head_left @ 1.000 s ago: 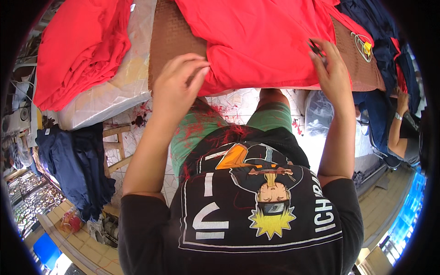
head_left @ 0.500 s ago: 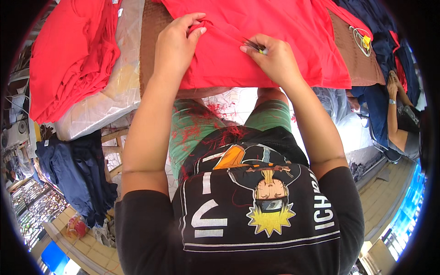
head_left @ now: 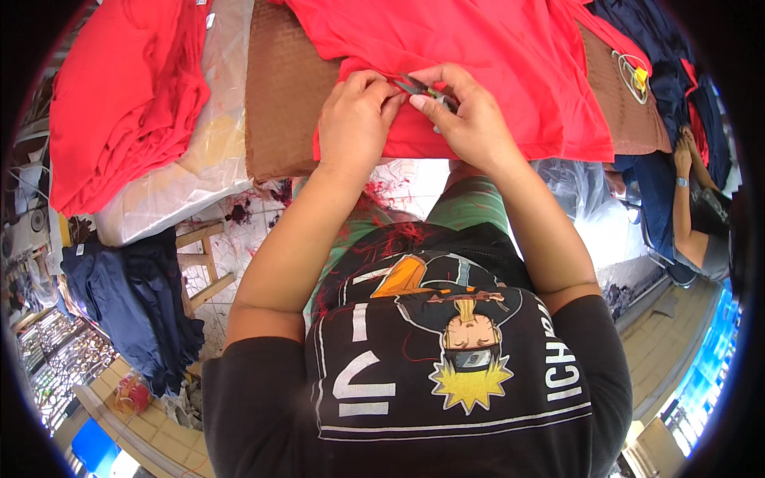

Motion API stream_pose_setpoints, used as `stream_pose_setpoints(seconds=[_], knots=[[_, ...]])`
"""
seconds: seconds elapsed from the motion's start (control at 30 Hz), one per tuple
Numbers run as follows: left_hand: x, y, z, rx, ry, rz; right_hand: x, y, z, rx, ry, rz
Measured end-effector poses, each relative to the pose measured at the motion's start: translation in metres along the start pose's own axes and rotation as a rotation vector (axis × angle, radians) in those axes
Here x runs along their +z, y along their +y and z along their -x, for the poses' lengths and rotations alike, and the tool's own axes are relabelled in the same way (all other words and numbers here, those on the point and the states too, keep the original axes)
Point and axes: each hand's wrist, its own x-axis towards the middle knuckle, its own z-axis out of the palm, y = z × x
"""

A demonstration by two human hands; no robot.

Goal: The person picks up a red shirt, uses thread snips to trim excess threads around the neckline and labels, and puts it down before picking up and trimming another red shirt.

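Note:
A red garment [head_left: 494, 48] lies spread over the brown table [head_left: 283, 103] in front of me. My left hand [head_left: 358, 115] pinches a bit of its red cloth near the left edge. In my right hand [head_left: 470, 111] is a small pair of thread snips [head_left: 430, 92], dark-bladed with a light part near the fingers. Their blades point left, with the tips close to my left fingertips. Whether a thread lies between the blades is too small to tell.
Left stands a pile of red garments [head_left: 131, 103] on a plastic-wrapped stack [head_left: 171, 175]. Dark blue clothing [head_left: 131, 303] hangs below it by a wooden frame [head_left: 209, 263]. A coiled pale cord [head_left: 633, 78] lies at the right. Beyond it a co-worker's arm [head_left: 684, 175] shows. Red thread scraps litter my lap.
My left hand has moved right and down, drawing the garment's left edge with it and baring more brown table. The snips have come left, up to my left fingers.

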Motion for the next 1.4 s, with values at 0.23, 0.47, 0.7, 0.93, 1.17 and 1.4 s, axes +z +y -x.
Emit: stream_pose_setpoints(seconds=[0.23,0.47,0.7,0.93,1.17,1.4], knots=[[-0.021,-0.012,-0.012,-0.427,-0.205,0.382,0.002,0.008,0.004,0.119,-0.091,-0.052],[-0.014,-0.03,-0.013,-0.449,-0.261,0.595,0.005,0.007,0.006,-0.156,-0.065,0.164],[-0.061,-0.038,-0.011,-0.008,-0.595,1.297,0.004,0.0,0.002,-0.183,-0.077,0.342],[-0.049,-0.033,-0.003,0.076,-0.32,0.347,0.002,-0.007,0.008,-0.038,-0.103,0.095],[-0.036,-0.028,0.007,-0.046,-0.209,0.153,0.007,0.005,0.011,-0.073,-0.13,0.035],[-0.046,-0.019,0.003,-0.175,-0.317,0.232,0.004,0.0,0.013,-0.121,-0.186,0.113]])
